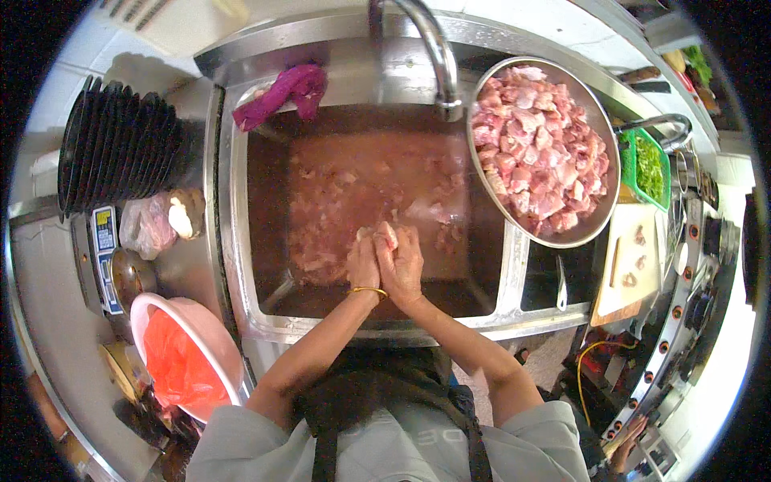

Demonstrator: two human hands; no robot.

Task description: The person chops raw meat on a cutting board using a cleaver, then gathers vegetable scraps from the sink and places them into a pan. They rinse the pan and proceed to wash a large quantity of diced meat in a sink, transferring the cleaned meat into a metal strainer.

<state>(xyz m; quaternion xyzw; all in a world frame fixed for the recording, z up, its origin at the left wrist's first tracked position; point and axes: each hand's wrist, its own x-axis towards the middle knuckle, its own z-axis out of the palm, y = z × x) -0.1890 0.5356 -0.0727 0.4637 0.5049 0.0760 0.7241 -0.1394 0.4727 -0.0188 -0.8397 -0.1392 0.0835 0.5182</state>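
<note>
Over the steel sink (507,277), my left hand (364,263) and my right hand (403,265) are pressed together, closed around a piece of raw meat (389,234). Only a pale pink part of it shows at the fingertips. Cloudy reddish water fills the sink, and many chunks of raw meat (321,241) lie under its surface. At the sink's right corner a large round metal basin (608,201) is tilted toward me, heaped with cut raw meat (546,153). A gold-coloured bracelet (368,291) circles my left wrist.
The faucet (442,64) arches over the sink's back edge, beside a purple cloth (289,95). Left are stacked black trays (112,153) and a pink tub (233,353) holding a red bag. Right are a cutting board (634,265), a green basket (630,173) and another person's hand (630,442).
</note>
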